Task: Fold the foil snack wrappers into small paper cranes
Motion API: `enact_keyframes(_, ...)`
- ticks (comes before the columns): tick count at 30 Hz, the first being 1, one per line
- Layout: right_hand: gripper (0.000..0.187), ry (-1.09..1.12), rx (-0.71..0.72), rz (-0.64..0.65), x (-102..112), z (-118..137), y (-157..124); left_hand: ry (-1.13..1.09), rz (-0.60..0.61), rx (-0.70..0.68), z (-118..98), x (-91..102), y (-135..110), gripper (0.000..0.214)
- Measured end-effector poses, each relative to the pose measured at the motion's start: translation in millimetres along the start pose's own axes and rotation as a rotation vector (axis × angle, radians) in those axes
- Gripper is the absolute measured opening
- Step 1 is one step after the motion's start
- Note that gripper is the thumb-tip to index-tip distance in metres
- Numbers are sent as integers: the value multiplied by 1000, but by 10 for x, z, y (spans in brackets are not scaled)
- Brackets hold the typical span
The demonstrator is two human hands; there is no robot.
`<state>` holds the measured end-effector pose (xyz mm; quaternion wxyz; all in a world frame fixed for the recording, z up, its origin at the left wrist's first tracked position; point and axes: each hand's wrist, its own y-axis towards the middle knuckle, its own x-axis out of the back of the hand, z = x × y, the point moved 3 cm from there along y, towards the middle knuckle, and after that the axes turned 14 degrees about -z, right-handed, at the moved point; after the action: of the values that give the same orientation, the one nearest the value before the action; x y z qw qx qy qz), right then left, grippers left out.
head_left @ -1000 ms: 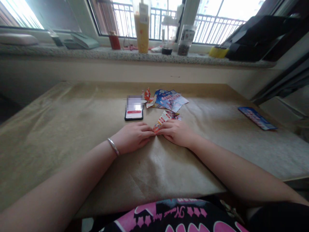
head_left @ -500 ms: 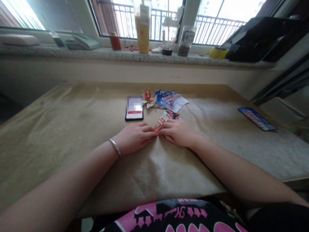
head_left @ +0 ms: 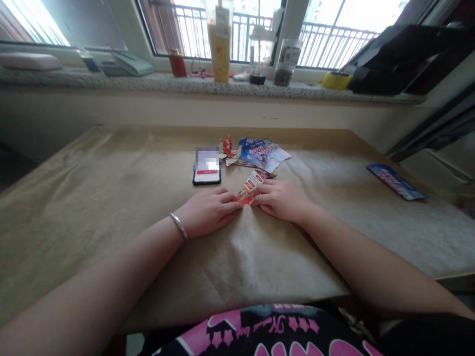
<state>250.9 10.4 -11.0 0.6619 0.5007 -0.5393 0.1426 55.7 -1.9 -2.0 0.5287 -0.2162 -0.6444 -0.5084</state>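
Observation:
A small piece of printed red-and-white paper lies folded on the brown paper-covered table, between both hands. My left hand, with a silver bracelet on its wrist, has its fingers curled and pinches the paper's near end. My right hand presses down on the same paper from the right, fingers bent over it. Most of the paper's near part is hidden under the fingers.
A phone lies just beyond my left hand. Blue printed leaflets and a small red folded paper figure lie behind. Another blue leaflet lies far right. Bottles and jars stand on the windowsill.
My right hand has slid a little to the right and away along the folded paper. The left hand has stayed almost in place.

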Motion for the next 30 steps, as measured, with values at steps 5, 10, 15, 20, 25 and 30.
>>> enact_keyframes(5, 22, 1, 13, -47, -23, -43, -16, -16, 7, 6, 6, -14, 5, 29)
enact_keyframes(10, 23, 28, 32, -59, -30, -74, -9, -24, 13, 6, 16, -35, -1, 31)
enact_keyframes(15, 24, 41, 27, -42, 9, -124, -23, -25, 14, 15, 17, -35, -6, 29)
enact_keyframes(20, 26, 19, -21, -16, 47, -220, -74, -44, 8, 18, 17, -31, -6, 28)
enact_keyframes(25, 30, 22, -52, 16, 77, -265, -99, -40, 18, 19, 22, -34, -11, 29)
enact_keyframes(30, 27, 16, -68, 17, 84, -295, -112, -48, 7, 23, 20, -25, -1, 28)
